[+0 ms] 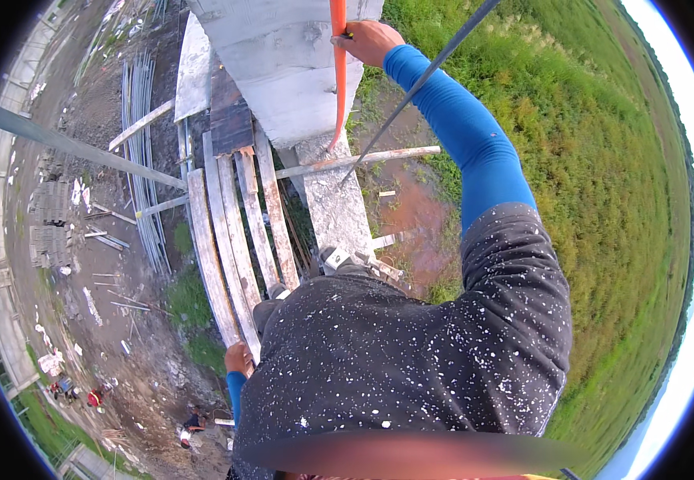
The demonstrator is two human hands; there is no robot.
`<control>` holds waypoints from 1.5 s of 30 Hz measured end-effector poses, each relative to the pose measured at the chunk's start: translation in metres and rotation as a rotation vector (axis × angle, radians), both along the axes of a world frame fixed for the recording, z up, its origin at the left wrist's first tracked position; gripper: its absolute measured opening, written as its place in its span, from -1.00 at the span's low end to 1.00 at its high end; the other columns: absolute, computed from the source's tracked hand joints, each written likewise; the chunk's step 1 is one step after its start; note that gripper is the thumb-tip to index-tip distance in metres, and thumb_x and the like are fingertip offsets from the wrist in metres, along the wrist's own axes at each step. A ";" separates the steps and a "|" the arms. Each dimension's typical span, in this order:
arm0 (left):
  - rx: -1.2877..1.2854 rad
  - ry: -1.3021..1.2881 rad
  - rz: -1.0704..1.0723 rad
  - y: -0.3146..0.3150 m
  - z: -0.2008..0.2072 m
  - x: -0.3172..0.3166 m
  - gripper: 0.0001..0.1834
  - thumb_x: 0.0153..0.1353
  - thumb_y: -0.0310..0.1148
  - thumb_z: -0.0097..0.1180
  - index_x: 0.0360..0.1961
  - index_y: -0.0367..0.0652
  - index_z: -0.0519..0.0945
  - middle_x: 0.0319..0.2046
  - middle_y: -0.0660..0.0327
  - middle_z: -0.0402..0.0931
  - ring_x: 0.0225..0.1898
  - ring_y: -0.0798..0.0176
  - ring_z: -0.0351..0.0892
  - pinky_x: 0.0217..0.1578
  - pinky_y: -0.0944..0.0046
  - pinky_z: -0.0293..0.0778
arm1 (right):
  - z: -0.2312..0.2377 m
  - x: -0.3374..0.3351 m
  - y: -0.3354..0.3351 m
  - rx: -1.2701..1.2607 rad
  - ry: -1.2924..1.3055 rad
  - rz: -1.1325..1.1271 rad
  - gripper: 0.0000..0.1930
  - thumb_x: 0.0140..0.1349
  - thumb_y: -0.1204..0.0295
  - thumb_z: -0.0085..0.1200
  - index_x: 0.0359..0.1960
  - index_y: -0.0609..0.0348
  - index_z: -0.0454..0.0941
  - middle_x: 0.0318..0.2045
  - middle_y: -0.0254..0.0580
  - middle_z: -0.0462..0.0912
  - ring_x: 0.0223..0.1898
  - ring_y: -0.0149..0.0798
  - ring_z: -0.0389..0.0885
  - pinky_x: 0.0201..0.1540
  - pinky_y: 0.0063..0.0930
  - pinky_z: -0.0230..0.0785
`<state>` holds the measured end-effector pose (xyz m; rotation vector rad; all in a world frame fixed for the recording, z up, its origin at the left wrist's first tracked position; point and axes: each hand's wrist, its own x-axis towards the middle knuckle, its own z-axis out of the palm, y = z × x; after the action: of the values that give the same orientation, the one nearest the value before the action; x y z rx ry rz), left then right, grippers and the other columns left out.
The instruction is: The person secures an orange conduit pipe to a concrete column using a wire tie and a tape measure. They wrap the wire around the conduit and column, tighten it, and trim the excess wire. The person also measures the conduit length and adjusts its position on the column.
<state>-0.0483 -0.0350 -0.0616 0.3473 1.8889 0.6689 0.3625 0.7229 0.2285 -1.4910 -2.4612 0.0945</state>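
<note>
My right hand [369,42] is raised at the top, its fingers closed at an orange flexible tube [340,76] that hangs in front of a grey concrete column [283,68]. A small dark and yellow bit shows by the fingertips; its kind cannot be made out. The tube's lower end bends toward a rough concrete ledge [335,204]. Low down at my left side, my left hand [239,358] is beside the end of the wooden planks [220,240]. Its fingers look curled, and what they hold, if anything, is hidden. Blue sleeves cover both forearms.
A thin metal rod [419,84] slants close to my right arm. Another grey pole [83,148] crosses from the left. A wooden bar [363,160] runs across the ledge. Far below lie steel pipes [139,160], stacked blocks [49,224], people and muddy water [419,224]; tall grass spreads rightward.
</note>
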 end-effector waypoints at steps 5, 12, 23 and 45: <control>-0.195 -0.069 0.354 0.027 0.028 -0.004 -0.66 0.37 -0.23 0.18 0.13 -0.03 0.60 -0.22 0.29 0.65 -0.34 0.32 0.63 -0.42 0.29 0.40 | 0.002 0.000 0.024 -0.014 -0.061 0.004 -0.49 0.48 -0.11 -0.02 0.08 -0.01 0.73 -0.29 -0.01 0.79 -0.22 0.03 0.78 -0.06 -0.05 0.63; -0.210 0.011 0.309 0.064 0.063 -0.004 -0.62 0.34 -0.21 0.21 0.15 -0.03 0.60 -0.18 0.29 0.66 -0.33 0.32 0.64 -0.43 0.32 0.40 | -0.010 -0.015 0.029 -0.015 -0.069 0.009 -0.54 0.52 -0.08 -0.08 0.08 -0.11 0.73 -0.15 -0.17 0.80 -0.12 -0.03 0.78 -0.03 -0.08 0.64; 0.097 0.121 -0.117 0.012 0.011 -0.013 -0.65 0.36 -0.20 0.23 0.13 -0.02 0.61 -0.22 0.32 0.65 -0.37 0.36 0.62 -0.45 0.33 0.39 | 0.009 -0.006 0.017 -0.086 0.043 0.070 -0.55 0.36 -0.07 0.08 -0.20 0.04 0.77 -0.26 0.05 0.79 -0.16 0.10 0.78 -0.05 0.03 0.60; -0.166 0.091 -0.001 0.129 0.069 0.015 -0.56 0.37 -0.15 0.17 0.20 -0.08 0.59 -0.13 0.28 0.67 -0.23 0.31 0.67 -0.31 0.27 0.49 | -0.018 0.171 -0.048 -0.226 0.134 -0.281 -0.53 0.40 -0.13 0.06 0.04 -0.13 0.77 -0.18 0.01 0.80 -0.09 0.08 0.76 0.05 -0.05 0.58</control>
<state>-0.0338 0.0944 0.0072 0.2762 2.0158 0.4978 0.5339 0.6753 0.2102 -1.8422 -2.1707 0.4158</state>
